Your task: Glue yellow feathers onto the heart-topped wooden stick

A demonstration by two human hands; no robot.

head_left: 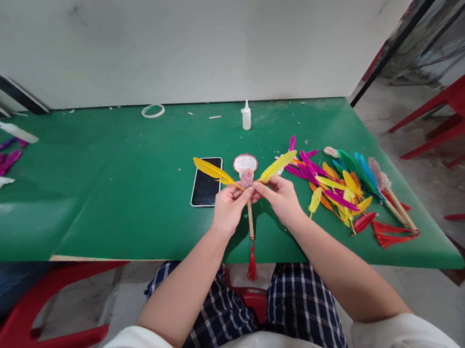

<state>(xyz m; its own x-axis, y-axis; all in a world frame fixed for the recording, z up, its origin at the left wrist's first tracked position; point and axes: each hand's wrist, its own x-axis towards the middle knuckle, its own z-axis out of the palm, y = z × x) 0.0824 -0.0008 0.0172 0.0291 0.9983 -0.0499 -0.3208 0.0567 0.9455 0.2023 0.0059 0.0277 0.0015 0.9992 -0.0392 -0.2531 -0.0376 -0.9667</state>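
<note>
Holding the stick in my left hand and pinching a feather in my right hand, I could skew the feather by pressing unevenly.

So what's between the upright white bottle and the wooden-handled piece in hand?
A round white disc with a red rim, on the green table; the wooden-handled piece partly overlaps it in the head view.

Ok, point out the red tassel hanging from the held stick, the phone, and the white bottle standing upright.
Red tassel [252, 265]: head view, on the hanging strands.
Phone [206, 189]: head view, on its dark screen.
White bottle [247, 121]: head view, on its body.
</note>
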